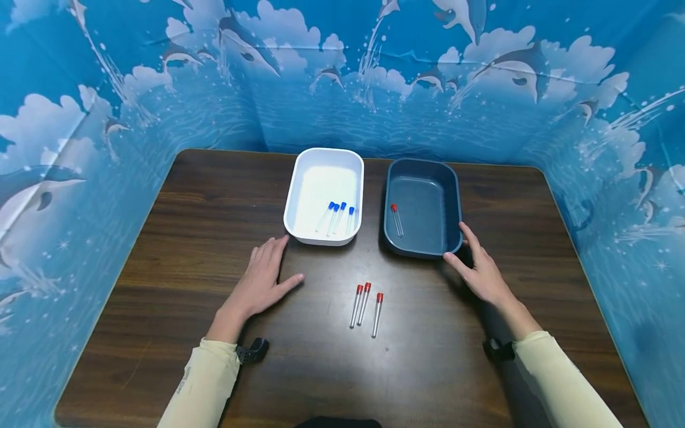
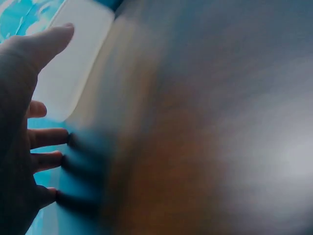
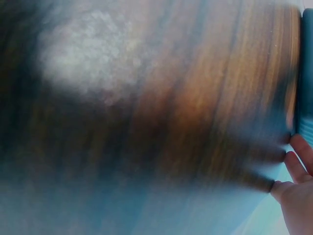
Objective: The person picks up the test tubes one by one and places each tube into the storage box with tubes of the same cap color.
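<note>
My left hand (image 1: 263, 274) rests on the table with its fingers stretched out and thumb spread, the fingertips by the near left corner of the white tray (image 1: 321, 241). Inside that tray lie several blue-capped test tubes (image 1: 335, 217). At the near right corner of the dark blue-grey tray (image 1: 423, 254) is my right hand (image 1: 481, 274), its thumb and fingers loosely spread on either side of the corner. One red-capped test tube (image 1: 397, 220) lies in this tray. On the table between the hands are three more red-capped test tubes (image 1: 367, 306).
The two trays stand side by side near the back edge of the dark wooden table (image 1: 176, 267). A blue curtain (image 1: 332, 77) printed with dolphins surrounds the table at the back and sides. Both wrist views are partly blurred.
</note>
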{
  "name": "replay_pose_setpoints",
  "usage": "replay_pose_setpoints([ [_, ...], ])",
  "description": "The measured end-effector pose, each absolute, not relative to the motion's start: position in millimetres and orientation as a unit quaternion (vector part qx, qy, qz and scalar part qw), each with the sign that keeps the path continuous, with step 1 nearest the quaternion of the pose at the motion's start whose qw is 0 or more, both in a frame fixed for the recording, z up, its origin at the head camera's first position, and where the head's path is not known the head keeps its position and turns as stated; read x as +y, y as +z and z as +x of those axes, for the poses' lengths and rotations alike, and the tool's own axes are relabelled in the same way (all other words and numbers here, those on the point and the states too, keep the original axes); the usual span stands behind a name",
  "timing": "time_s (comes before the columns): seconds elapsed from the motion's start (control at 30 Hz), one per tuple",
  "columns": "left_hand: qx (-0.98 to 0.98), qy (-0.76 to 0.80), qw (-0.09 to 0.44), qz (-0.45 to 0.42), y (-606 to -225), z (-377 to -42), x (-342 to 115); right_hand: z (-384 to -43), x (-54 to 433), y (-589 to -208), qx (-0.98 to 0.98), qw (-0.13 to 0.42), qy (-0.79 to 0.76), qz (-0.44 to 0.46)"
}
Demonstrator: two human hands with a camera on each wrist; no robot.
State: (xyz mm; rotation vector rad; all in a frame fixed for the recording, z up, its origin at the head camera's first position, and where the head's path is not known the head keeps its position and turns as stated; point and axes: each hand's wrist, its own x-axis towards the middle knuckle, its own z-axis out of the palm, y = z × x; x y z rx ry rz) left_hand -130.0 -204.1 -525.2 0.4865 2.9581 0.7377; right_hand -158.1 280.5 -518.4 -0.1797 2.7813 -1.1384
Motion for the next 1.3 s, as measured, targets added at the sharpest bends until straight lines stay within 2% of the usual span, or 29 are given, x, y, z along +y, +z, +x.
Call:
replay_pose_setpoints([
  [0.2, 0.954, 0.195, 0.003, 0.228, -528, -101, -175, -156, 282, -519, 0.92, 0.07, -0.382, -0.06],
  [0.5, 0.929, 0.175, 0.052, 0.322, -526, -96, -133, -152, 281, -520, 0.922, 0.067, -0.378, -0.054],
  [1.3, 0.909, 0.18, 0.08, 0.368, -524, -108, -109, -156, 280, -516, 0.921, 0.081, -0.378, -0.048],
])
